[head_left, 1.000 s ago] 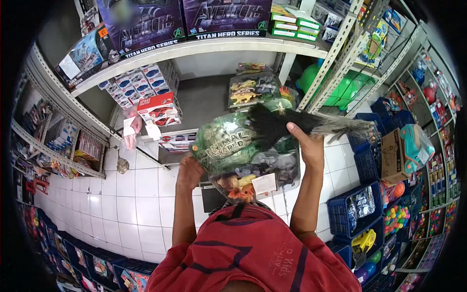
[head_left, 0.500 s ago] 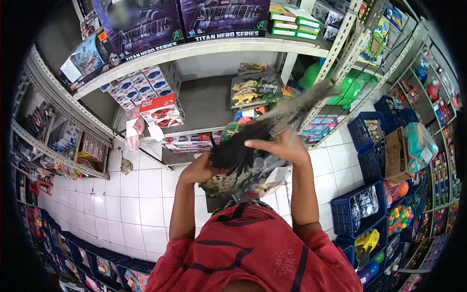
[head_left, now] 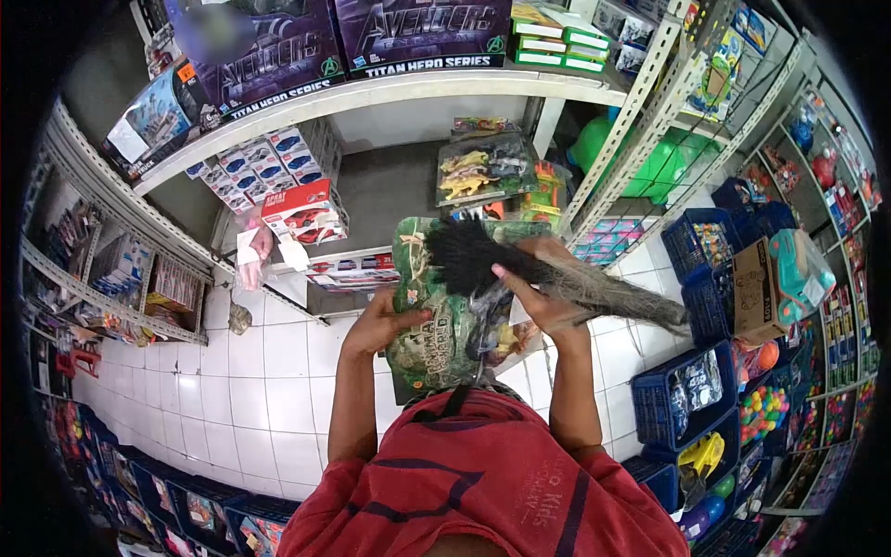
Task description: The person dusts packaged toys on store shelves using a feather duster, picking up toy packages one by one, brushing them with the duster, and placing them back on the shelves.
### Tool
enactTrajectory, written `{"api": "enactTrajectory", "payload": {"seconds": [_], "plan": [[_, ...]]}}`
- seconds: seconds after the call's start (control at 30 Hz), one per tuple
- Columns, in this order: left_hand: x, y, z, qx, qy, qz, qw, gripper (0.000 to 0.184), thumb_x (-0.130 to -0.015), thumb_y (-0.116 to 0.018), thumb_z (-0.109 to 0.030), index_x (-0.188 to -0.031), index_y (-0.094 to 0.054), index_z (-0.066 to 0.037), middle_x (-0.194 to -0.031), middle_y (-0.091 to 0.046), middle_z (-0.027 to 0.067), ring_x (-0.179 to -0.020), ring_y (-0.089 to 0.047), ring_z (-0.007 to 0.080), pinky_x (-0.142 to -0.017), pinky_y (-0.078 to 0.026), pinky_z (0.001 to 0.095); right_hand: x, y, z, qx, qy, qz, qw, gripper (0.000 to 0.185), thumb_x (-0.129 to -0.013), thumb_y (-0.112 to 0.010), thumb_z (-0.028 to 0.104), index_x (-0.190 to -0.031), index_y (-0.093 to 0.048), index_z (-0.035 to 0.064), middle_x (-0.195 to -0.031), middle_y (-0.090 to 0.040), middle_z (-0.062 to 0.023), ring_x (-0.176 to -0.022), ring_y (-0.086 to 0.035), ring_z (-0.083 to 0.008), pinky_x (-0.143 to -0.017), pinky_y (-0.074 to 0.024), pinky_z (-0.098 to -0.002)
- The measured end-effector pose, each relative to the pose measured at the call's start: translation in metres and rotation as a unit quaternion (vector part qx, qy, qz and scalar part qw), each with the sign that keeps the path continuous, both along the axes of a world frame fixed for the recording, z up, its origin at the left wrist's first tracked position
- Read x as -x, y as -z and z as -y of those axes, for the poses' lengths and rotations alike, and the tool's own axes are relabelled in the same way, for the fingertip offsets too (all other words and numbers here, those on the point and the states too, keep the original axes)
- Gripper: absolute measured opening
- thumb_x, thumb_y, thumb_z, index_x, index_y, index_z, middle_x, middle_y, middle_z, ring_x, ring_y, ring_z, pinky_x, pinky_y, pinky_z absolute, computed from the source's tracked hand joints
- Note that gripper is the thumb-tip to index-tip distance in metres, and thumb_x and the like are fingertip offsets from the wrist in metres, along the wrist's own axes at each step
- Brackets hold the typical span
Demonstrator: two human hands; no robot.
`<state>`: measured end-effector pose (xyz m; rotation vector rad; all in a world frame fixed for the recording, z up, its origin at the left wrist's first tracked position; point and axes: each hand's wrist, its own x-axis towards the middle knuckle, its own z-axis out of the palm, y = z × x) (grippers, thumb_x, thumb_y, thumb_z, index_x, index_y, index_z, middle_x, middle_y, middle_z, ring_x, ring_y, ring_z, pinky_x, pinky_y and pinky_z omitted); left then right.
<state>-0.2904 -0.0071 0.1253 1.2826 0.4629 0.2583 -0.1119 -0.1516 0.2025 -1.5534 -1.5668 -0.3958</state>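
Observation:
A green toy pack [head_left: 422, 348] with "World" lettering and toy animals under clear plastic is held in front of my chest. My left hand [head_left: 385, 322] grips its left edge, thumb on the front. In my right hand [head_left: 543, 302] is a feather duster [head_left: 594, 290], its black tuft lying over the upper part of the pack and its grey part pointing right. The right fingers are wrapped round the duster, and part of them is hidden. Behind the pack, on the shelf, lies another pack of yellow toy animals [head_left: 473, 172].
The upper shelf edge [head_left: 390, 90] carries purple boxes [head_left: 422, 32]. Below it are a red car box [head_left: 304, 215] and stacked small boxes [head_left: 269, 165]. Blue baskets [head_left: 654, 408] and a cardboard box [head_left: 756, 292] stand at the right; more baskets line the lower left.
The pack was upright facing me, then tilted; now it is turned sideways with its lettering running up and down. The duster has swept across it, its grey end swinging up and back down right.

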Motion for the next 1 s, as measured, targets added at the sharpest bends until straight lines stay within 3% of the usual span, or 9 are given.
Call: {"api": "enactTrajectory", "payload": {"seconds": [0.1,0.2,0.27,0.43,0.67,0.7,0.73,0.8,1.0], "plan": [[-0.003,0.011,-0.005,-0.04,0.008,0.051,0.998,0.027,-0.072,-0.061,0.002,-0.098,-0.055,-0.001,-0.091,-0.059,0.0007,-0.082,-0.051,0.0086,-0.072,-0.042,0.0248,0.008,0.018,0.003,0.073,-0.025,-0.159,0.984,0.018,-0.063,-0.07,0.009,-0.073,-0.058,-0.0001,-0.071,-0.056,-0.0091,-0.071,-0.054,-0.0227,-0.065,-0.0425,-0.0323],[-0.004,0.009,-0.006,-0.046,0.0,0.058,0.997,0.029,-0.072,-0.062,0.001,-0.099,-0.054,-0.001,-0.088,-0.058,-0.0001,-0.081,-0.05,0.0076,-0.07,-0.041,0.0242,0.006,0.028,0.001,0.078,-0.029,-0.143,0.986,0.023,-0.064,-0.071,0.019,-0.076,-0.059,0.0031,-0.077,-0.056,-0.0107,-0.074,-0.053,-0.0255,-0.068,-0.0423,-0.035],[-0.001,0.0,-0.005,-0.052,0.011,0.035,0.998,0.026,-0.072,-0.062,0.001,-0.097,-0.055,-0.001,-0.087,-0.058,-0.0009,-0.078,-0.049,0.007,-0.068,-0.041,0.0236,0.006,0.003,-0.003,0.011,0.032,-0.109,0.993,0.02,-0.064,-0.069,0.016,-0.074,-0.058,0.0033,-0.079,-0.057,-0.009,-0.075,-0.053,-0.0239,-0.071,-0.0402,-0.0349],[0.001,0.003,-0.01,-0.084,0.057,0.006,0.995,0.017,-0.073,-0.062,0.0,-0.09,-0.058,-0.001,-0.081,-0.058,-0.0027,-0.073,-0.048,0.0059,-0.064,-0.039,0.022,0.004,-0.001,-0.008,0.03,-0.089,-0.067,0.993,0.019,-0.064,-0.068,0.016,-0.074,-0.058,0.004,-0.079,-0.058,-0.0083,-0.075,-0.054,-0.0238,-0.072,-0.0405,-0.0343],[0.005,0.003,-0.012,-0.098,0.069,0.0,0.993,0.017,-0.073,-0.063,-0.003,-0.09,-0.059,-0.001,-0.081,-0.058,-0.0021,-0.073,-0.049,0.0064,-0.065,-0.04,0.0228,-0.003,-0.007,-0.017,-0.012,-0.036,-0.062,0.997,0.023,-0.062,-0.071,0.006,-0.081,-0.059,0.0013,-0.083,-0.059,-0.0103,-0.077,-0.056,-0.0231,-0.072,-0.0421,-0.0319],[0.007,0.004,-0.015,-0.1,0.068,-0.006,0.993,0.018,-0.073,-0.063,-0.003,-0.091,-0.059,-0.001,-0.083,-0.058,-0.0016,-0.074,-0.049,0.0067,-0.066,-0.04,0.0232,-0.009,0.001,-0.018,-0.04,-0.012,-0.113,0.993,0.023,-0.064,-0.071,0.013,-0.081,-0.058,0.003,-0.078,-0.057,-0.0075,-0.07,-0.053,-0.0221,-0.068,-0.0415,-0.0313],[0.01,0.003,-0.016,-0.088,0.062,0.001,0.994,0.02,-0.073,-0.064,-0.003,-0.092,-0.058,-0.001,-0.084,-0.058,-0.001,-0.076,-0.05,0.0071,-0.067,-0.041,0.0235,-0.012,0.005,-0.013,-0.01,-0.025,-0.342,0.939,0.027,-0.066,-0.071,0.013,-0.086,-0.058,0.0008,-0.083,-0.058,-0.0068,-0.073,-0.054,-0.018,-0.067,-0.0428,-0.0282],[0.015,0.0,-0.019,-0.064,0.05,0.016,0.997,0.024,-0.072,-0.064,-0.003,-0.095,-0.057,-0.001,-0.087,-0.059,0.0002,-0.078,-0.051,0.008,-0.069,-0.041,0.0241,-0.026,0.012,-0.004,-0.008,0.048,-0.466,0.884,0.029,-0.068,-0.07,0.007,-0.092,-0.056,-0.0027,-0.088,-0.058,-0.0062,-0.083,-0.052,-0.0138,-0.075,-0.0424,-0.0259],[0.023,0.021,-0.028,0.016,-0.002,0.063,0.998,0.038,-0.062,-0.07,0.001,-0.097,-0.057,-0.001,-0.091,-0.06,0.0036,-0.082,-0.055,0.0127,-0.075,-0.043,0.0281,-0.059,0.016,0.005,0.048,0.051,-0.478,0.875,0.052,-0.064,-0.074,0.023,-0.102,-0.051,-0.0041,-0.098,-0.054,-0.0101,-0.09,-0.051,-0.0178,-0.079,-0.0406,-0.0274]]}}
